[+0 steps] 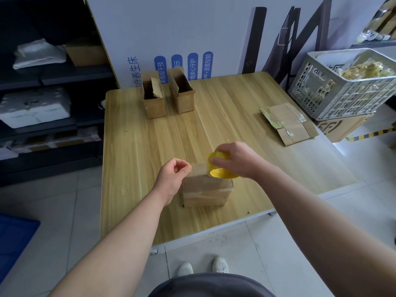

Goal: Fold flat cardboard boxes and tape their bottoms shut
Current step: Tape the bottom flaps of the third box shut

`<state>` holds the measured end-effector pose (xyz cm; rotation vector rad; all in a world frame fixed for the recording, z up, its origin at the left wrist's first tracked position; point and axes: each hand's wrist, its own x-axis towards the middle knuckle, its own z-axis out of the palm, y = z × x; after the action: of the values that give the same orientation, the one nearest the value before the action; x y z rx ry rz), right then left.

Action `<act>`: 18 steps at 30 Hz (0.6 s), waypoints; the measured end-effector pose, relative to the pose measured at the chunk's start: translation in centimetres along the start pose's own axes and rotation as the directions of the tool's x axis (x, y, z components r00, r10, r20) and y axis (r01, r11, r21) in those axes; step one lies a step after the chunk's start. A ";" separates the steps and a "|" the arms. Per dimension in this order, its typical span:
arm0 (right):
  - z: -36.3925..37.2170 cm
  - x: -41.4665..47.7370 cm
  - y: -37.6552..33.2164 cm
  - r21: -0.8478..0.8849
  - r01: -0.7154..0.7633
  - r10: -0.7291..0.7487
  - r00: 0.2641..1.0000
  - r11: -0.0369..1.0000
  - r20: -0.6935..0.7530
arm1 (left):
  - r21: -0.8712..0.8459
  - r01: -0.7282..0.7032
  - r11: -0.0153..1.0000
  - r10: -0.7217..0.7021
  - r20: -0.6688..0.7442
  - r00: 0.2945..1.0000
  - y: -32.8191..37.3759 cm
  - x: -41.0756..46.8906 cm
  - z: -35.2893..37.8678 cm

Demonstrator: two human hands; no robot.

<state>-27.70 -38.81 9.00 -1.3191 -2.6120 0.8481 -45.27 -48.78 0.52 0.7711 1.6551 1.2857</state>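
A small folded cardboard box (206,192) stands on the wooden table (150,146) near its front edge. My right hand (237,159) grips a yellow roll of clear tape (220,168) just above the box's far right corner. My left hand (174,176) pinches the free end of the tape strip (198,169), stretched between the two hands over the box's top. Two open-topped boxes (154,97) (183,92) stand at the back of the table. A stack of flat taped cardboard (287,123) lies at the right.
A white plastic crate (321,97) filled with crumpled tape sits on a carton beside the table's right edge. Dark shelves (53,82) with packages stand at the left. A printed board (182,39) leans behind the table. A blue bin (15,239) is on the floor.
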 end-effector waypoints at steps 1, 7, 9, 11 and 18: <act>0.5 0.1 0.4 0.022 -0.010 0.009 1.000 1.000 0.019 | 0.006 0.003 1.000 -0.003 0.012 1.000 0.1 0.0 0.0; 1.7 1.0 0.8 -0.023 -0.008 0.010 0.999 1.000 0.053 | 0.120 -0.073 0.990 0.080 -0.054 0.995 0.6 -0.4 0.3; 1.9 1.2 0.7 -0.058 -0.001 0.004 0.998 0.998 0.057 | 0.094 -0.036 0.995 0.043 -0.078 0.996 -0.1 -0.6 0.2; 1.9 1.3 0.5 -0.089 0.004 0.002 0.998 0.996 0.066 | 0.050 0.030 0.998 -0.025 -0.103 0.994 -0.8 -0.6 -0.1; 2.3 1.9 0.0 -0.186 0.052 -0.027 0.991 0.981 0.135 | -0.058 0.192 0.980 -0.197 -0.079 0.977 -1.4 0.2 -1.9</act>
<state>-29.61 -38.36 6.83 -1.2895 -2.8741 0.7196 -47.00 -49.81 -0.76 0.5166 1.7124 1.2299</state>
